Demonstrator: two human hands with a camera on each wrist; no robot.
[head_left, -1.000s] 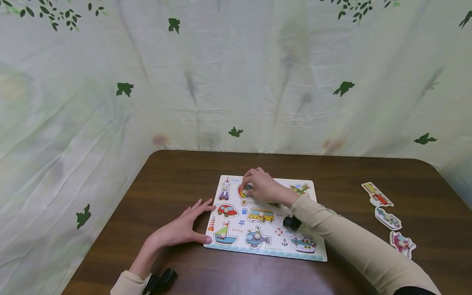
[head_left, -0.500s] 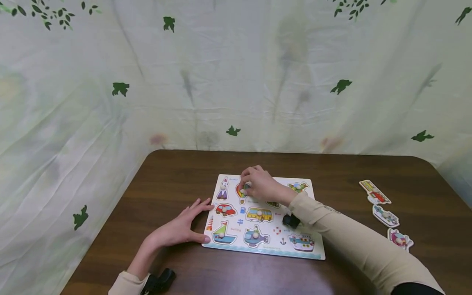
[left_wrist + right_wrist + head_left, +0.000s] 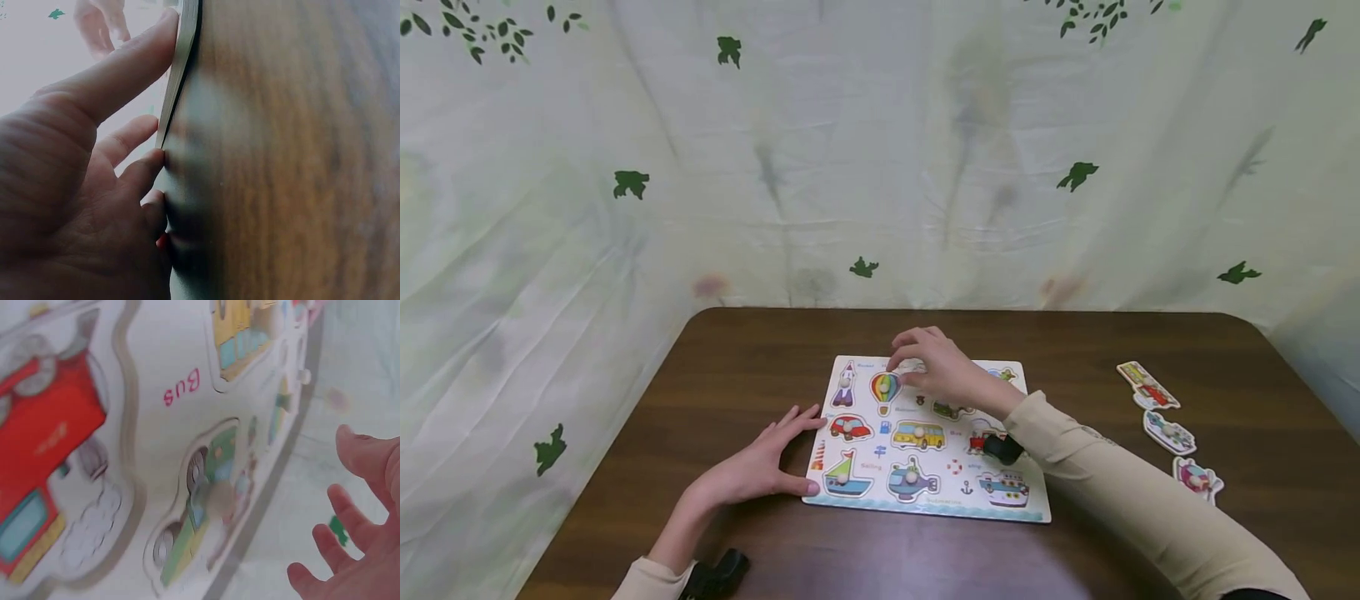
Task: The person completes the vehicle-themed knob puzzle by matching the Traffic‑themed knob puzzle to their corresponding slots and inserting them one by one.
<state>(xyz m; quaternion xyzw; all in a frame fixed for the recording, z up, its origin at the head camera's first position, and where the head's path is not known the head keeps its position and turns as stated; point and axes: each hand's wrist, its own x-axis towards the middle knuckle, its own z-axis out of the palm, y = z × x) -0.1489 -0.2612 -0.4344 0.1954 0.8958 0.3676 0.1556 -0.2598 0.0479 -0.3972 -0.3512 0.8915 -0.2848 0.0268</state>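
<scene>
A white wooden knob puzzle board (image 3: 925, 510) with vehicle pictures lies on the table. My left hand (image 3: 752, 467) is spread along its left edge, thumb on the front corner. The left wrist view shows that thumb (image 3: 134, 72) on the board's top and fingertips against its side. The rainbow hot-air balloon piece (image 3: 884, 387) sits in the back row, between the rocket (image 3: 845, 385) and my right hand (image 3: 947, 371). Nothing is in my right hand, whose loosely bent fingers hover just right of the balloon. In the right wrist view, these fingers (image 3: 356, 515) are apart from the board.
On the table's right side lie three loose puzzle pieces: a long red and yellow one (image 3: 1150, 386), a pale one (image 3: 1168, 432) and a pink one (image 3: 1197, 477). A leaf-printed cloth (image 3: 820, 192) hangs behind the brown table (image 3: 760, 350).
My right hand has let go of the balloon piece and drawn slightly away to the right, uncovering it. My left hand keeps its place at the board. The head view has shifted slightly.
</scene>
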